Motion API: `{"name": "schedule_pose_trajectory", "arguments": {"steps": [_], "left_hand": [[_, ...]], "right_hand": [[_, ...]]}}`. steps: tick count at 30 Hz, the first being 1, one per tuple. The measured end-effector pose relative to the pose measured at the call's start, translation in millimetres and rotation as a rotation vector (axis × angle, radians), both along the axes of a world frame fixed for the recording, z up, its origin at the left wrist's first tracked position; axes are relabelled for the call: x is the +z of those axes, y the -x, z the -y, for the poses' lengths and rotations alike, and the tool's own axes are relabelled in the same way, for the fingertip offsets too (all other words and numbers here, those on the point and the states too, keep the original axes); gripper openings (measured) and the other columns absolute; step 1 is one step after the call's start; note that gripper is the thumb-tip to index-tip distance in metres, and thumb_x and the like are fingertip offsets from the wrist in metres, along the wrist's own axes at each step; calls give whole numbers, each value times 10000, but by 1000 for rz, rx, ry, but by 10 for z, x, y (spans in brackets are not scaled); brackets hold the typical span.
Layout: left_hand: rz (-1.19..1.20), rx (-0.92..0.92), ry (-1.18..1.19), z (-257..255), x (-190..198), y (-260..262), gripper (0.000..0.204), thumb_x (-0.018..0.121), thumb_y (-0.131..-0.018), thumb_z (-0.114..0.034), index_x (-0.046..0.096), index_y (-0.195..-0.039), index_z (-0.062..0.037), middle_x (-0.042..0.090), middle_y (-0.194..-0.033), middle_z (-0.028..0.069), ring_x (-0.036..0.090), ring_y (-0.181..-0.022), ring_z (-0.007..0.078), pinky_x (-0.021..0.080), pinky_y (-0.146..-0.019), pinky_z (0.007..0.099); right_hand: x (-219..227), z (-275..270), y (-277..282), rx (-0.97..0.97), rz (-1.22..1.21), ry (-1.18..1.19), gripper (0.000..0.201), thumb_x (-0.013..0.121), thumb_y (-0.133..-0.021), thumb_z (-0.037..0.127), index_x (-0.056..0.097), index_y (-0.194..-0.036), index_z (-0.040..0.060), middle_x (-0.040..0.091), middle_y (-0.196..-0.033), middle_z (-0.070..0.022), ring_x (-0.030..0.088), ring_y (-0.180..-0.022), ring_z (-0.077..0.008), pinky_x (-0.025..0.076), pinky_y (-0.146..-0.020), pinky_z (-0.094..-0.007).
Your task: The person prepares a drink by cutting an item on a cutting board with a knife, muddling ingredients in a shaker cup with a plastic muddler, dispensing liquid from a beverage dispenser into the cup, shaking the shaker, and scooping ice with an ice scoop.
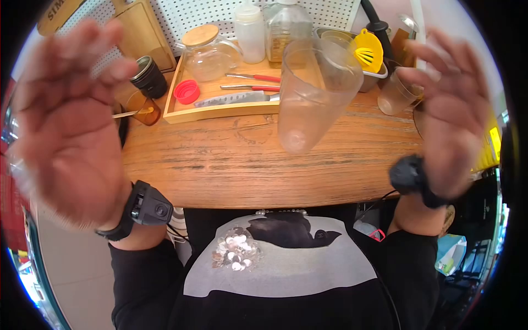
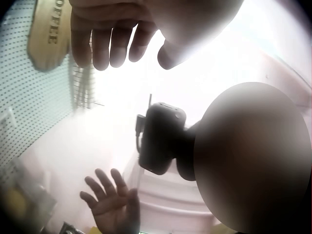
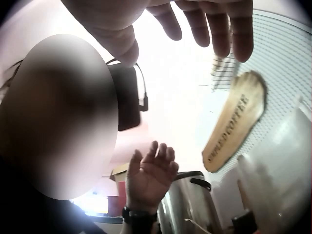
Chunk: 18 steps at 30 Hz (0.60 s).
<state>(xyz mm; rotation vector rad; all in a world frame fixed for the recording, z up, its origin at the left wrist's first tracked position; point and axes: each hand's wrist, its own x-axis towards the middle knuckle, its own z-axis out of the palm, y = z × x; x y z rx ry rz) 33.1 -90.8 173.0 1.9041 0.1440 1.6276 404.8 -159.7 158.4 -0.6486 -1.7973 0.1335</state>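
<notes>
Both hands are raised above the table, palms facing the head camera and holding nothing. The left hand (image 1: 71, 132) is at the left of the head view, fingers spread and slightly bent; the right hand (image 1: 454, 110) is at the right, somewhat blurred. Each wrist wears a black camera. Between them a tall clear plastic cup (image 1: 313, 104) stands on the wooden table (image 1: 247, 170), touched by neither hand. In the left wrist view the left hand (image 2: 146, 24) fills the top, with the right hand (image 2: 114, 204) beyond. The right wrist view shows the right hand (image 3: 170, 24) and the left hand (image 3: 152, 180).
A wooden tray (image 1: 225, 114) holds a glass teapot (image 1: 206, 60), a red lid (image 1: 187, 92), a knife (image 1: 231, 99), red-handled tools and bottles. A black jar (image 1: 148, 77) and amber glass (image 1: 144, 108) stand left; a yellow juicer (image 1: 368, 51) and another clear cup (image 1: 395, 96) stand right.
</notes>
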Motion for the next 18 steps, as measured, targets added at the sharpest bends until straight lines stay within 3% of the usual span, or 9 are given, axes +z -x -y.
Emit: {"name": "schedule_pose_trajectory", "arguments": {"steps": [1,2,5,6,8,10,13,15,18], "left_hand": [[-83,-212,-18,-159,-179,66,685,474,-904,-513,415,-1350,4,492,-1332,206,484,-1241,349,423,-995,443],[-68,-49,121,-133,-331,-63,625,506,-910,-428,413,-1347,9,509,-1308,195,497,-1225,322,442,-978,413],[-249,35,433,-86,-737,-545,552,556,-900,-224,384,-1379,-10,513,-1295,147,517,-1182,250,443,-956,371],[-302,-80,544,-141,-880,-628,599,591,-879,-107,336,-1419,-50,470,-1329,109,467,-1209,227,414,-977,344],[-379,-192,616,-194,-1184,-835,653,614,-878,-87,290,-1444,-50,419,-1376,107,436,-1239,222,411,-983,352],[-405,-200,586,-158,-1289,-1010,670,616,-874,-75,277,-1451,-52,414,-1381,109,431,-1244,222,410,-985,355],[-432,-216,600,-168,-1253,-1224,713,621,-862,-48,244,-1467,-60,400,-1400,113,418,-1266,229,408,-990,362],[-383,-350,559,-234,-1236,-1369,702,616,-869,-62,251,-1468,-70,394,-1414,119,421,-1272,240,412,-983,354],[-513,-299,429,-334,-1131,-1621,675,602,-882,-94,265,-1466,-81,387,-1421,146,422,-1276,243,419,-974,349]], "right_hand": [[-216,-154,204,5,-130,115,783,554,-866,501,295,-1436,31,422,-1390,-211,437,-1269,-349,434,-982,-436],[-377,-234,290,-24,-135,204,851,643,-816,449,249,-1453,44,399,-1407,-204,414,-1288,-340,417,-999,-439],[-811,-396,429,-2,-174,356,1116,861,-643,292,160,-1475,41,345,-1444,-161,431,-1263,-285,371,-1036,-409],[-925,-426,487,8,-183,353,1124,861,-643,291,150,-1476,37,337,-1443,-167,416,-1273,-284,354,-1051,-408],[-1038,-444,567,-8,-183,338,1132,862,-644,290,140,-1478,33,329,-1442,-173,401,-1283,-284,337,-1065,-407],[-1066,-445,600,84,-329,510,1144,863,-637,232,118,-1497,117,345,-1425,-170,438,-1240,-259,358,-1050,-431],[-969,-407,477,21,-317,568,1099,848,-659,242,141,-1471,26,389,-1376,-169,414,-1273,-264,336,-1068,-395],[-880,-374,286,-47,-295,550,1077,842,-668,225,148,-1468,25,400,-1364,-165,419,-1268,-258,343,-1064,-390],[-722,-389,-31,-102,-359,519,1046,833,-681,200,158,-1457,12,408,-1357,-161,422,-1265,-250,356,-1057,-383]]}}
